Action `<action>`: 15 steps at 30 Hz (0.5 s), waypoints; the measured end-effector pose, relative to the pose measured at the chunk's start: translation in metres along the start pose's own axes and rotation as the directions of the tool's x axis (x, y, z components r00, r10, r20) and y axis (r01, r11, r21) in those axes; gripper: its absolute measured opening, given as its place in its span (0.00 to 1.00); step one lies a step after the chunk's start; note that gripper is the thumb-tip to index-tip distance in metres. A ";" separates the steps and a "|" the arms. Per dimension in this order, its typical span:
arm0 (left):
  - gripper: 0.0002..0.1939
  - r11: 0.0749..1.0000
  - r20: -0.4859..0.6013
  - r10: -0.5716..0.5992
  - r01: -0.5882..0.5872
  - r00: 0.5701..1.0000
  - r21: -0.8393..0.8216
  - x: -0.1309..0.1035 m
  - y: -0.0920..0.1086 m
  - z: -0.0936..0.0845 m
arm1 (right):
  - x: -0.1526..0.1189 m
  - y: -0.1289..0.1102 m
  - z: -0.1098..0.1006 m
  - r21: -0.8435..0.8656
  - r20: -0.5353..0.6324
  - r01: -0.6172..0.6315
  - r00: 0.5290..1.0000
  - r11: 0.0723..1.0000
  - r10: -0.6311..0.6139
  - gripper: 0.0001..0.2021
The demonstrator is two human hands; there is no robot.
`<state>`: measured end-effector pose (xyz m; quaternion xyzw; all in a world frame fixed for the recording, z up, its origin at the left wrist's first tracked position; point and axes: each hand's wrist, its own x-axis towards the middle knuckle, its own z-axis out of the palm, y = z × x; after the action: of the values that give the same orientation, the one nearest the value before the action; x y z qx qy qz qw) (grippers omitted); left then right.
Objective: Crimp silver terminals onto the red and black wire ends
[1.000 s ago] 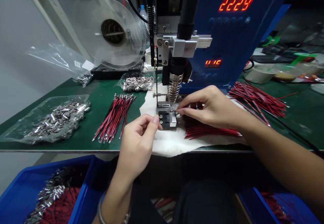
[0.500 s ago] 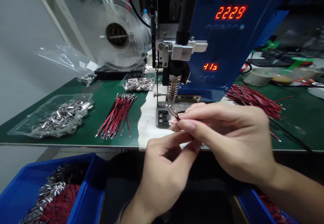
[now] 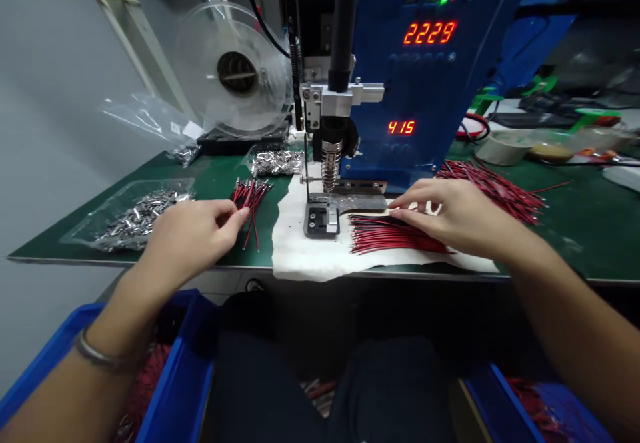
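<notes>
My left hand (image 3: 193,236) reaches over the left part of the bench. Its thumb and index finger are pinched on a red-and-black wire at the bundle of metal-tipped wires (image 3: 257,196), partly covering the bundle. To the right, my right hand (image 3: 450,216) hovers over a neat row of red and black wires (image 3: 385,235). Its thumb and index fingertips close together by the row's upper edge; what is between them is too small to make out. Close to the row's left end sits the soldering machine's black fixture (image 3: 317,223), below a spring-wrapped tip (image 3: 331,166).
A clear bag of metal parts (image 3: 135,219) lies at left, another bag (image 3: 277,161) behind. The blue machine (image 3: 425,89) stands in the middle. A loose wire pile (image 3: 495,189) is at right. Blue bins (image 3: 175,369) flank my legs below the bench's front edge.
My hands were together in front of the machine, holding a metal-tipped wire. They have parted: the left moved to the left bundle, the right to the wire row. The lower display's reading changed.
</notes>
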<state>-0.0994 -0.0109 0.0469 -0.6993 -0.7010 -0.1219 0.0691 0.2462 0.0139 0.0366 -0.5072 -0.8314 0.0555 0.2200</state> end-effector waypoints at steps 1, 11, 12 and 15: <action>0.20 0.998 0.011 0.003 -0.004 1.000 0.067 0.004 -0.001 0.000 | 0.002 0.001 0.002 -0.009 0.039 0.000 0.999 1.000 0.000 0.11; 0.27 0.975 0.016 0.012 -0.015 1.000 0.222 0.011 0.000 0.007 | 0.014 -0.008 0.007 -0.069 0.201 0.025 0.980 0.997 -0.011 0.11; 0.28 0.974 -0.008 0.006 -0.004 1.000 0.227 0.011 -0.005 0.003 | 0.015 -0.008 0.006 -0.076 0.210 0.046 0.977 0.996 -0.029 0.11; 0.30 0.959 -0.103 -0.073 0.098 0.992 0.267 0.018 -0.030 -0.013 | 0.016 -0.009 0.003 -0.093 0.234 0.065 0.971 0.994 -0.042 0.11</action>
<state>-0.1305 0.0029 0.0617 -0.6460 -0.7366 -0.0598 0.1912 0.2316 0.0236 0.0414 -0.4848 -0.8666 0.0666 0.0973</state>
